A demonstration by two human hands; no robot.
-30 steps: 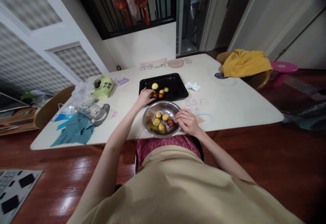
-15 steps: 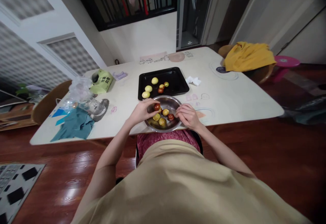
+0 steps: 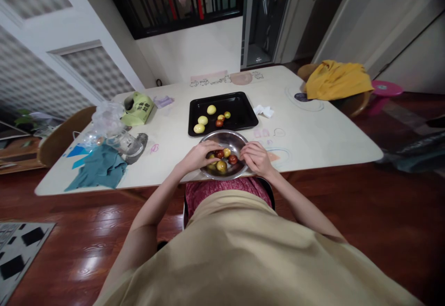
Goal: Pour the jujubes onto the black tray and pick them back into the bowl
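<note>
bowl (image 3: 236,143), steel, near edge of the table (image 3: 313,143), just in front of the body. left hand (image 3: 197,156) now low inside it; a second ago it was over the near left corner of the black tray (image 3: 243,110), half a second ago lifted over the bowl with a dark red fruit (image 3: 219,154) between thumb and fingers. that fruit now sits down among the others, at the left fingertips. thumb and fingers stand apart around it; whether they have let go cannot be told.

right hand (image 3: 257,158) unchanged: at the bowl's right rim, fingers bent and drawn together. grip on the rim, or something small in the fingertips, cannot be told.

also in the bowl: a second dark red fruit (image 3: 232,159), and yellowish ones, partly hidden by the left hand.

tray, just beyond the bowl: three pale yellow fruits (image 3: 202,120) at its left side, two of them uncovered since the hand left; three smaller ones (image 3: 221,117) clustered near the middle.

meaning, as judged: one piece shifted from tray to bowl, six left behind.
</note>
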